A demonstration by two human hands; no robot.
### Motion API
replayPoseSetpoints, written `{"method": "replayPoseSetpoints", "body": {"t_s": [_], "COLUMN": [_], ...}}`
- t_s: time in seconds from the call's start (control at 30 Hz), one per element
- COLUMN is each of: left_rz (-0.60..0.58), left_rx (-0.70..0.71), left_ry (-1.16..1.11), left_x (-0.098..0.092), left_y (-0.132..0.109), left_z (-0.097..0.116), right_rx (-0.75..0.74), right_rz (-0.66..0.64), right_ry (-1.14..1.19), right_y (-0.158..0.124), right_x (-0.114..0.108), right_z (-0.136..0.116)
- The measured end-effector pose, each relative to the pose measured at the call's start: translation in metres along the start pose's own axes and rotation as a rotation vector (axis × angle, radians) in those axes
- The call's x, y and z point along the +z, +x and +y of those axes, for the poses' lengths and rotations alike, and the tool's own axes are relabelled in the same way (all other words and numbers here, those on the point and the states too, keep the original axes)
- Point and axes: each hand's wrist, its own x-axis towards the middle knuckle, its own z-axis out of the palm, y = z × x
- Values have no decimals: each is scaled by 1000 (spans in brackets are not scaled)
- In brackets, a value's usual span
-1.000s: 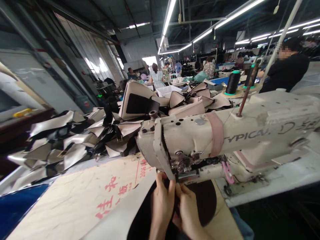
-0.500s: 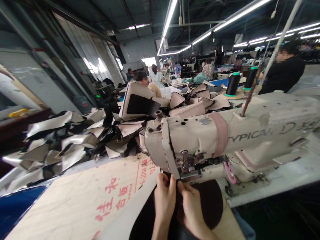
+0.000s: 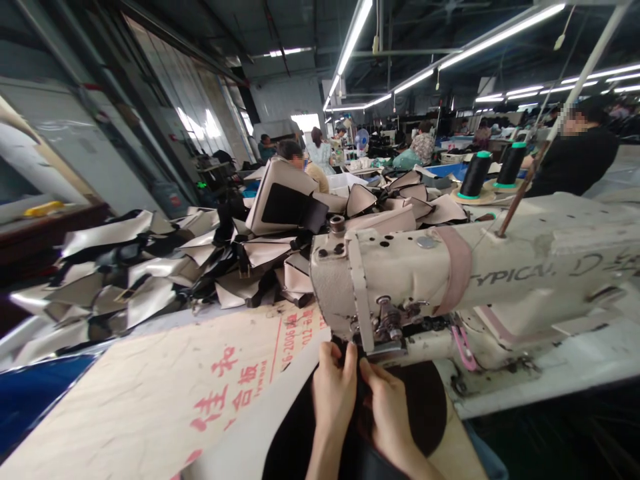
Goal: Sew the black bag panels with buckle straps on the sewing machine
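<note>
Both of my hands are close together at the front of a cream sewing machine (image 3: pixel 390 267), just below its head. My left hand (image 3: pixel 334 387) is closed, with its fingers pinching the edge of a black piece of material (image 3: pixel 290 427). Beside it on the right, my right hand (image 3: pixel 387 400) also grips the black material, thumb and fingers pressed together near the presser foot. A rounded black flap (image 3: pixel 426 407) spreads out to the right of that hand. Under the left part lies a pale sheet (image 3: pixel 250 433). The needle and the seam itself are hidden.
The plywood board (image 3: pixel 165 373) with red printing covers the table on the left. Behind it lies a heap of beige and black pieces (image 3: pixel 155 267). Black thread cones (image 3: pixel 475 177) stand behind the machine. A person in black (image 3: pixel 575 157) is at the right; others sit farther back.
The view has shifted slightly, so the machine and cones sit farther right in the picture. Both hands keep their hold at the machine head with little visible movement.
</note>
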Motion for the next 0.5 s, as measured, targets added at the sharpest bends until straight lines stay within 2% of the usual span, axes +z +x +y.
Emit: {"method": "replayPoseSetpoints", "body": {"t_s": [0.3,0.43,0.5], "left_rz": [43,45,49], "left_rx": [15,45,52], "left_ry": [-18,-59,-74], "left_x": [2,5,6], "left_y": [2,2,1], "left_z": [-6,-10,-12], "right_rx": [-83,-182,-257], "right_rz": [-201,-324,-242], "right_ry": [-289,-496,-560], "right_y": [8,1,-2], "right_x": [-31,-64,-93], "right_z": [-11,-22,-42]}}
